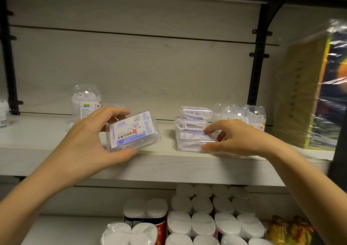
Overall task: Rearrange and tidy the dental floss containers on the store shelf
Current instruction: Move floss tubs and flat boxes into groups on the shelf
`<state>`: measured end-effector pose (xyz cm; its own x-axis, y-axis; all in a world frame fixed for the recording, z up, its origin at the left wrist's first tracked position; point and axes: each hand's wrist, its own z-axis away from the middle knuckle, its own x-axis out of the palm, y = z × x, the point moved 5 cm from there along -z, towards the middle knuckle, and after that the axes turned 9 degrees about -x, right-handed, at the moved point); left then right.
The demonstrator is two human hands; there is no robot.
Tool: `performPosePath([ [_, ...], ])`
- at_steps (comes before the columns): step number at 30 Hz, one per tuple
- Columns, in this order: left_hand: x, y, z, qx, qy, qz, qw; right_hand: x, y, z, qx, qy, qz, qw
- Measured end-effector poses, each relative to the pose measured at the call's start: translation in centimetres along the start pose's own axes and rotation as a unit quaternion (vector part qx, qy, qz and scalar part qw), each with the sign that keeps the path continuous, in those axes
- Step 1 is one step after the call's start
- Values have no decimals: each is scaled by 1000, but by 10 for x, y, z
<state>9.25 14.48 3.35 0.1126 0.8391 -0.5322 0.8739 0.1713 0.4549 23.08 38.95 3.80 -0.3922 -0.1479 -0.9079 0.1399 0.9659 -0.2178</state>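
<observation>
Left hand: grasping the labelled floss box, with the thumb along its near lower edge and the fingers curled over its far upper edge.
Labelled floss box: flat clear case. Its white-and-purple label, with a cartoon figure and "50", faces the camera. It is tilted, left of the shelf's middle. Cannot tell whether its lower edge touches the board.
Right hand: pinching the front floss box, index fingertip on its top, thumb at its near lower edge, other fingers curled.
Front floss box: lies flat on the shelf, right of the middle, close to the near edge.
Floss box stack: clear flat cases piled just behind the front floss box and touching it. Count blurred.
Tall floss container: upright at far left by the back panel. Its lower part is hidden by the left hand's fingers.
Clear containers: far right, behind the right hand, standing close together. Number unclear.
Shelf: pale wood-grain board.
Wrapped package: stands at the shelf's right end in shiny film.
Black upright: on the back panel, right of the middle.
Lower shelf: white-lidded tubs in close rows. Yellow-orange packets sit at their right.
</observation>
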Motion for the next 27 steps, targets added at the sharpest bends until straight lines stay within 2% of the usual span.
performPosePath([
  [3,6,10,-11,-16,-22,27,999,-7,-4,7,-14,24,-8,1000],
  [6,21,30,-30,-6,-59,51,997,-22,-25,13,-95,86,-75,989],
  [9,44,49,-51,-6,-117,76,990,-23,-39,12,-122,68,-137,981],
  [14,79,50,-67,-52,-187,136,972,-18,-24,11,-67,145,-139,977],
  [18,94,33,-69,-102,-208,188,954,-5,-11,13,-30,161,-105,981],
  [27,107,26,-66,-126,-207,196,950,9,-8,17,-7,136,-32,990],
])
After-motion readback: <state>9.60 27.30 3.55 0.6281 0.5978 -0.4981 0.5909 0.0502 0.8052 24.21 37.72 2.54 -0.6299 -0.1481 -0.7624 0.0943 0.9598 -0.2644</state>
